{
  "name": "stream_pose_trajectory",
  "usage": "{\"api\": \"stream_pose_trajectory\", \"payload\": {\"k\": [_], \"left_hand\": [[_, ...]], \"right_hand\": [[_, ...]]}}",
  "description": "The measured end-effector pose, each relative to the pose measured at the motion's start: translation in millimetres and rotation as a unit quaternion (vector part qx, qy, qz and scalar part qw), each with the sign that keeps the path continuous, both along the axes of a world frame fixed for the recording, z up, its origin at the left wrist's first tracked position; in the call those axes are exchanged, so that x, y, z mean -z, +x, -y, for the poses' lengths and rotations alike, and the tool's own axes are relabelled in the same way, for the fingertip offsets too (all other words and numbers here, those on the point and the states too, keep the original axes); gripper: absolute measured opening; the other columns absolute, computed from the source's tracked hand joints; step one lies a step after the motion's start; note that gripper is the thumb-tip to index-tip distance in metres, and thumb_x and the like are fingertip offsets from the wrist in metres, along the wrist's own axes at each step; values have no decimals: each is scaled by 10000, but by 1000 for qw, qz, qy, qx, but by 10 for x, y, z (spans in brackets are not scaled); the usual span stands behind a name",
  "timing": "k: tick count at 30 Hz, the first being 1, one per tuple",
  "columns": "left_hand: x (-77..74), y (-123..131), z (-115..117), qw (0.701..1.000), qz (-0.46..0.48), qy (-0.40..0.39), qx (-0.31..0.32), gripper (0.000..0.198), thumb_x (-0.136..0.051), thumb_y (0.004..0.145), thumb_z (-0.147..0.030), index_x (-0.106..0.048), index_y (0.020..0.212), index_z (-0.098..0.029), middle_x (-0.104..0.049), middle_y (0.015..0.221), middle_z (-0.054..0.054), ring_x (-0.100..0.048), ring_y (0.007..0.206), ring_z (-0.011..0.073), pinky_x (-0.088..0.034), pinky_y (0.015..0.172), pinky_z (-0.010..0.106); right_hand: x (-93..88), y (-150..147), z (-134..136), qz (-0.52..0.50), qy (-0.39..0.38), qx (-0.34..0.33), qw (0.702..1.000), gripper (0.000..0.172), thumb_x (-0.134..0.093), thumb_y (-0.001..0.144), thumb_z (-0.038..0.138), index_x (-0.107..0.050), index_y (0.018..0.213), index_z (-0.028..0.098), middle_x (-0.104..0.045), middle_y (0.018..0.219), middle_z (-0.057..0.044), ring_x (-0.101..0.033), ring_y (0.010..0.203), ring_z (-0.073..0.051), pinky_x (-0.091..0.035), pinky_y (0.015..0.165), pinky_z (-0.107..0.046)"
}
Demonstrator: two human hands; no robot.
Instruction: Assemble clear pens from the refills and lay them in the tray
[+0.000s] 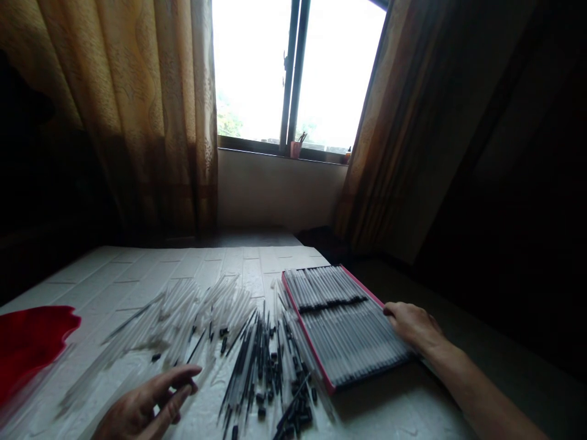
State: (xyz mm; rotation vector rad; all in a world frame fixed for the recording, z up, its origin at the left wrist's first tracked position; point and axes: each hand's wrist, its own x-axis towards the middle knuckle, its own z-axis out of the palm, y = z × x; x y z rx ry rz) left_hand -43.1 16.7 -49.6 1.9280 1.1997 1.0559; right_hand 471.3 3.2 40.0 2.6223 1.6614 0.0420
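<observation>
My right hand [415, 325] grips the right edge of a shallow red-rimmed box [308, 343], thumb on top and the other fingers mostly hidden. Inside the box lie two rows of slim clear tubes [355, 348], side by side, with black ends along the middle. My left hand [149, 400] is low at the left, thumb and fingers apart, with nothing visible between them. Right of it spreads a heap of thin dark rods [247, 360] mixed with small black caps [300, 412]. Loose clear tubes [178, 305] lie scattered beyond my left hand.
A red wavy-edged item [36, 339] lies at the table's left. White brick-patterned sheeting [183, 263] covers the table. Beyond stand a window with a pink cup [296, 148] on its sill and patterned curtains [151, 110]. The right side is dark.
</observation>
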Motion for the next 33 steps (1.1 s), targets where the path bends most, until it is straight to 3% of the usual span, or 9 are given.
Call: {"api": "stream_pose_trajectory", "payload": {"k": [6,10,14,17,22,25,29,33], "left_hand": [[-30,-22,-18,1000,9,11,-21,311,-630,797,-527,-707,1066,-393,-801,855,-24,-762,694,213,-614,538,210],[-247,-69,-12,997,19,49,-63,354,-660,750,-581,-729,1021,-365,-799,829,-19,-749,623,191,-609,543,208],[-613,-106,19,988,29,80,-129,438,-623,722,-667,-743,917,-294,-789,739,-13,-723,534,178,-600,488,217],[-765,-147,15,973,24,123,-194,475,-577,740,-679,-726,893,-255,-765,660,-12,-720,528,174,-584,478,203],[-718,-249,-41,960,-41,156,-230,368,-531,806,-531,-703,925,-229,-767,669,-9,-718,509,160,-553,452,175],[-677,-280,-55,952,-78,177,-239,304,-521,819,-450,-698,939,-234,-785,705,-7,-735,542,166,-548,457,172],[-670,-280,-47,945,-104,202,-236,292,-496,842,-407,-697,959,-231,-796,745,9,-752,602,179,-549,466,178],[-658,-257,-40,943,-111,208,-234,294,-480,855,-411,-697,955,-240,-795,760,8,-754,627,182,-561,493,192]], "right_hand": [[-229,80,44,-21,43,-3,999,326,-467,863,197,-735,1036,260,-744,1041,-83,-689,942,-256,-485,713,-303],[-413,-28,52,-22,88,-20,996,339,-434,885,249,-712,1078,264,-744,1041,-78,-687,928,-265,-476,708,-317],[-415,-465,-10,-36,103,-92,990,311,-483,867,259,-707,1078,301,-751,1024,-46,-691,917,-261,-473,724,-319],[-364,-974,-63,-47,105,-192,975,288,-488,873,226,-706,1052,284,-752,1006,-44,-691,917,-248,-466,744,-306],[-264,-1856,-138,-59,121,-348,928,257,-468,894,157,-700,955,247,-750,883,-35,-694,829,-202,-431,677,-254],[-177,-2252,-203,-57,109,-400,908,236,-476,900,165,-698,867,237,-738,825,-25,-689,792,-183,-407,647,-232],[-74,-2576,-294,-56,94,-434,894,234,-489,898,167,-698,808,223,-720,801,-33,-676,736,-170,-394,616,-223],[-18,-2776,-391,-58,86,-472,876,232,-492,893,146,-696,951,239,-707,928,-42,-667,802,-176,-421,656,-235]]}}
